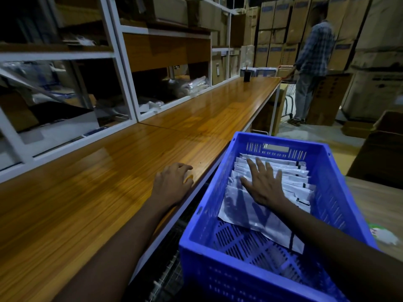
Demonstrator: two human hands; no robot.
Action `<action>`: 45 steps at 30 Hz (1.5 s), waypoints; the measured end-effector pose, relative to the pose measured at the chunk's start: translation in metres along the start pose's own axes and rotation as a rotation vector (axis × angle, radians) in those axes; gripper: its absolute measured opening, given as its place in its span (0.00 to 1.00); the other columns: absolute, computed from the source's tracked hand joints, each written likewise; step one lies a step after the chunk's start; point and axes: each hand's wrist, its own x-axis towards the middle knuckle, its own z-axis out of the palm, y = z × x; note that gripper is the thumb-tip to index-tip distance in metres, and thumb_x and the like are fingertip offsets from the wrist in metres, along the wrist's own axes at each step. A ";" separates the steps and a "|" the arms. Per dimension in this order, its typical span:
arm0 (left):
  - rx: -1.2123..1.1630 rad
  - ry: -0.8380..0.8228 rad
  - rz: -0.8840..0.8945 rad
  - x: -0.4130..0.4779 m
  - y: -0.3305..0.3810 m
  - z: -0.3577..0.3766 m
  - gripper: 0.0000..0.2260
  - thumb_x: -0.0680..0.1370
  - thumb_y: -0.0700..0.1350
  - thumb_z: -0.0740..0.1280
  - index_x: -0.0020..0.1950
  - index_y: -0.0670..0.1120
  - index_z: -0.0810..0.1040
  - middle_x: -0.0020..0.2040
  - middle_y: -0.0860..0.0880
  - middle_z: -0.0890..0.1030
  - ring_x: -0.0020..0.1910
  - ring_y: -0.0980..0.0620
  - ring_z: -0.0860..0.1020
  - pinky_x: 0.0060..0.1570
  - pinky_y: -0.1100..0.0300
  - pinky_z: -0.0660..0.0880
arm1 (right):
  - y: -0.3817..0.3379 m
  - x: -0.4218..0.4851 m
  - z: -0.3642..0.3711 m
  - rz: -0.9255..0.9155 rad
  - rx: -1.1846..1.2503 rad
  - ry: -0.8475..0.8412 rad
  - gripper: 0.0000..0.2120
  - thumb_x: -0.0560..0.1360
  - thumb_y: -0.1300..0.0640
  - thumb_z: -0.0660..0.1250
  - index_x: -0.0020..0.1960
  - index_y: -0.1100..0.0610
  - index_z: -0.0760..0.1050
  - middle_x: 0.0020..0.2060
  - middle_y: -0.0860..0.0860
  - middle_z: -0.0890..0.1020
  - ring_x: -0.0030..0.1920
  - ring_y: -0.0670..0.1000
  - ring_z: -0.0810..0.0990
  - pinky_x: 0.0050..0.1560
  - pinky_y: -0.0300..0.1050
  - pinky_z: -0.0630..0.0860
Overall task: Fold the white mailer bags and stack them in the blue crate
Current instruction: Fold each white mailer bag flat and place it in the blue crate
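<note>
The blue crate [204, 216] stands to the right of the wooden counter, below its edge. Inside it lies a leaning row of several folded white mailer bags [292, 182], with one larger bag [239, 211] flat at the near end. My right hand [262, 184] lies flat on the bags, fingers straight and spread, pressing them down. My left hand [172, 183] rests on the counter's front edge with its fingers loosely curled, holding nothing.
The long wooden counter [104, 192] runs along white-framed shelving [122, 68] full of boxes and plastic packets. A small dark cup [246, 75] stands at its far end. A person [311, 68] stands by stacked cartons at the back right. Brown boxes [379, 153] sit right of the crate.
</note>
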 end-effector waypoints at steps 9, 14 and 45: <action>0.091 0.160 -0.096 -0.061 -0.046 -0.043 0.22 0.78 0.57 0.57 0.71 0.57 0.70 0.67 0.51 0.74 0.66 0.49 0.71 0.61 0.49 0.67 | -0.155 -0.001 -0.040 -0.317 0.292 0.191 0.27 0.76 0.44 0.62 0.74 0.49 0.67 0.66 0.55 0.72 0.65 0.60 0.71 0.60 0.57 0.68; 0.124 0.229 -0.304 -0.131 -0.109 -0.078 0.26 0.73 0.58 0.51 0.65 0.54 0.77 0.62 0.50 0.78 0.61 0.47 0.74 0.57 0.49 0.69 | -0.248 -0.018 -0.019 -0.543 0.261 -0.026 0.28 0.78 0.41 0.62 0.76 0.47 0.61 0.70 0.53 0.67 0.68 0.58 0.66 0.61 0.56 0.68; 0.329 0.055 -1.477 -0.389 -0.220 -0.205 0.28 0.80 0.60 0.59 0.77 0.57 0.58 0.80 0.42 0.44 0.75 0.27 0.41 0.62 0.19 0.52 | -0.482 -0.127 0.039 -0.996 0.182 -0.100 0.17 0.79 0.44 0.57 0.63 0.51 0.73 0.62 0.55 0.74 0.61 0.59 0.72 0.57 0.53 0.69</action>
